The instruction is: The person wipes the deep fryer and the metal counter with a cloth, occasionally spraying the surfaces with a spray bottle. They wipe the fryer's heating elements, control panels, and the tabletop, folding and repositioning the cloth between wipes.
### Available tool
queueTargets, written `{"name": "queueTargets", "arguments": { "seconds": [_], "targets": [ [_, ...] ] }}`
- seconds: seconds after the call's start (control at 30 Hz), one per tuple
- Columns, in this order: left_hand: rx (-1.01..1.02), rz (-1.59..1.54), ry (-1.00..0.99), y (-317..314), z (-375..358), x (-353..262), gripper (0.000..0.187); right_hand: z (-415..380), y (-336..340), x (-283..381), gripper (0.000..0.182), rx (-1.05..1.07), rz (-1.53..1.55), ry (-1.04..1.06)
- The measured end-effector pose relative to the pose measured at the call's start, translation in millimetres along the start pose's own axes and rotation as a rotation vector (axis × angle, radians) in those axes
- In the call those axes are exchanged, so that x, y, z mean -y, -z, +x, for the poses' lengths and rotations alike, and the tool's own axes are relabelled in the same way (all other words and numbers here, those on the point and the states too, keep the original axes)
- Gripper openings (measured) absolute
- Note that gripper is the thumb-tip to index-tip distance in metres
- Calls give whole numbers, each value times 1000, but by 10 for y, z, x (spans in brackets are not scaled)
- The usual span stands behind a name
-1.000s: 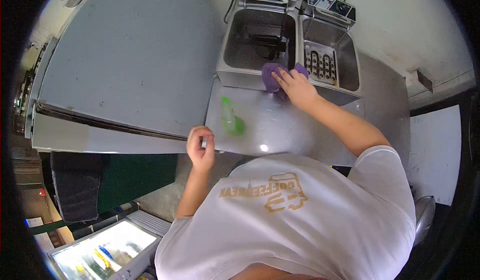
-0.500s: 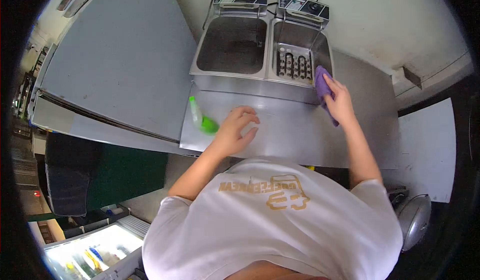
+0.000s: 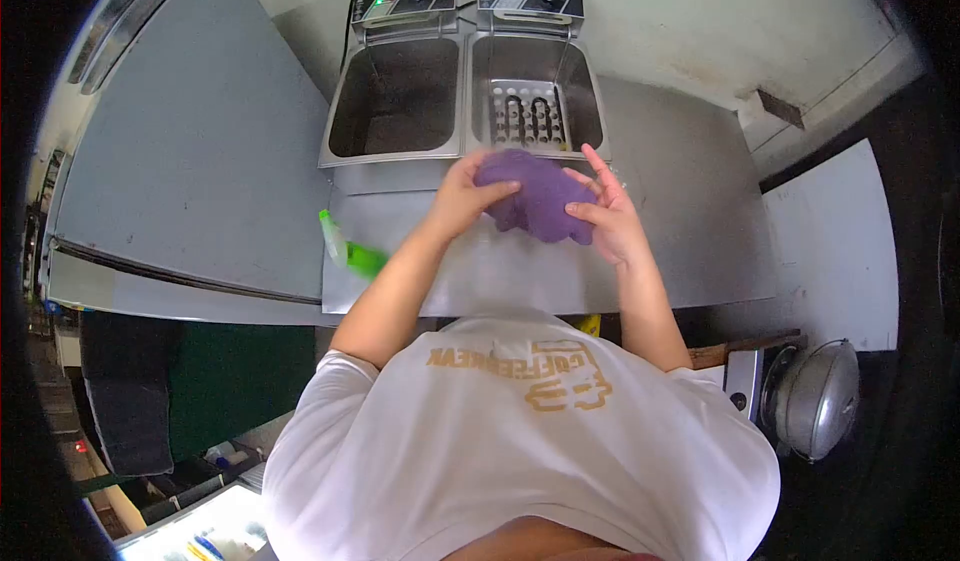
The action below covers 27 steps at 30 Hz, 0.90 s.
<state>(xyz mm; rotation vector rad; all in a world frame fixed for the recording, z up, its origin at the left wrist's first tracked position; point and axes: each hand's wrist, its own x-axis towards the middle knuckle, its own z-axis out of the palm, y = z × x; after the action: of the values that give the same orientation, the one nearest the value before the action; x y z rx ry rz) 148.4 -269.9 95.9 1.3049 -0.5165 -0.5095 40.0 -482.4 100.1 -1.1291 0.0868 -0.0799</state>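
A purple cloth (image 3: 540, 196) is stretched between my two hands above the steel counter, just in front of the double fryer (image 3: 400, 161). My left hand (image 3: 468, 196) grips its left side, thumb on top. At the cloth's right edge, my right hand (image 3: 610, 216) pinches it with the thumb while the index finger points up and away. Behind the cloth, the right fryer tank (image 3: 590, 101) shows a heating coil over a perforated plate; the left tank (image 3: 395, 101) is dark inside. A green and clear spray bottle (image 3: 350, 251) lies on the counter left of my left forearm.
The steel counter (image 3: 690, 201) extends to the right of the fryer. A large grey fridge-like cabinet (image 3: 190, 151) stands close on the left. At lower right are a round metal lid or pot (image 3: 820, 401) and a white panel (image 3: 835, 251). Cords run up the wall behind the fryer.
My right hand has brought the purple cloth from the fryer's right front corner toward the middle. My left hand has risen from over the counter and taken hold of it. The view has shifted right.
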Motion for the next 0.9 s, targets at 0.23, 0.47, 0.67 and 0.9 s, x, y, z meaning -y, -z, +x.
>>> {"name": "queueTargets", "arguments": {
  "seconds": [0.23,0.47,0.67,0.9],
  "targets": [
    [130,167,-119,264,-36,-351,26,26,203,-89,82,169,-191,-114],
    [402,-133,38,220,-278,-615,32,42,-76,-233,84,506,34,-215],
    [405,-315,162,275,-299,-577,36,49,-170,-479,79,587,342,-288],
    [10,-605,401,760,-221,846,40,218,356,-696,60,-22,5,-292]
  ]
}}
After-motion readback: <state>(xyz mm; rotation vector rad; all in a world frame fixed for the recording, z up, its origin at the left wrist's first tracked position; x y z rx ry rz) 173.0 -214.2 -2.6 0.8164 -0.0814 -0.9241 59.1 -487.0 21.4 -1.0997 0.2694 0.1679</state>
